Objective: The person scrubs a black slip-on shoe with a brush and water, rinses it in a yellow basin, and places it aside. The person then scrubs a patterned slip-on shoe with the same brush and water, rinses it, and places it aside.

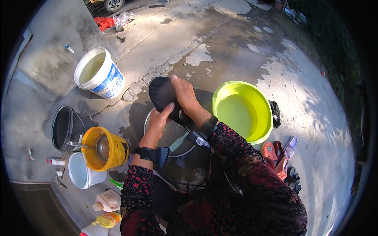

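Both my hands hold a black shoe-like item [162, 92], its broad rounded end pointing up and away from me. My left hand [158, 121] grips its lower left side, the thumb lying on top. My right hand [187, 96] holds its right side, the thumb along the edge. Below the hands is a round basin with a pale rim [145, 127], partly hidden by my arms. A pale green flat piece [179, 142] shows over that basin. To the right of my right hand stands a yellow-green plastic basin [267, 124] with cloudy liquid.
At left stand a white bucket [110, 83], a black bucket [77, 126], a yellow bucket [119, 149] holding a metal ladle [103, 148], and a smaller white bucket [96, 177]. Bottles [109, 200] stand lower left. Sandals and slippers [269, 152] lie at right on the partly wet, cracked concrete.
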The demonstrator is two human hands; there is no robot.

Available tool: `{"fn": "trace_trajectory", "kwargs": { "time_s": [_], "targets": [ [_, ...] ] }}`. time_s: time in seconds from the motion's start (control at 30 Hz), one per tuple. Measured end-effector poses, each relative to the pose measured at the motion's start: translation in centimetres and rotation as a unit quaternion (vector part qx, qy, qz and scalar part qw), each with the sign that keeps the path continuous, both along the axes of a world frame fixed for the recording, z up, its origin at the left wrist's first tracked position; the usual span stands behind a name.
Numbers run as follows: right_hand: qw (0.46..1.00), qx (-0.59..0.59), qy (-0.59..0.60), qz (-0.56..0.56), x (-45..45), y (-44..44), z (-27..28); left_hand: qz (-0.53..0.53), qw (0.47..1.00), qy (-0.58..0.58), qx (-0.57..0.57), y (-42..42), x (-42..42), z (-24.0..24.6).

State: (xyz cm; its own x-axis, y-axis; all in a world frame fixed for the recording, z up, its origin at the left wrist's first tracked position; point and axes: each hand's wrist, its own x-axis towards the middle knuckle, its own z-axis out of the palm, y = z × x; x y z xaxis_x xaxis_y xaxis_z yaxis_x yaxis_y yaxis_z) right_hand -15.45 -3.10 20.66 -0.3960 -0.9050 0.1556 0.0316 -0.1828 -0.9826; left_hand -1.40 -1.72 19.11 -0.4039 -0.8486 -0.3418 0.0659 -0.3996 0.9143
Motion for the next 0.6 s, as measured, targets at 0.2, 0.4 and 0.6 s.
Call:
{"fn": "trace_trajectory", "kwargs": {
  "time_s": [0.2, 0.4, 0.6],
  "targets": [
    [0.999, 0.027, 0.016, -0.007, -2.7, 0.6, -0.5, 0.072, 0.992, 0.103, -0.019, -1.1, 1.6, 0.7],
    [0.957, 0.243, -0.143, 0.068, -2.6, 1.0, -0.8, 0.189, 0.961, 0.163, -0.123, -1.4, 2.1, 2.8],
    [0.974, 0.163, -0.155, 0.042, 0.0, -0.2, -1.0, 0.207, 0.928, -0.006, -0.309, 0.1, 1.7, 2.9]
  ]
}}
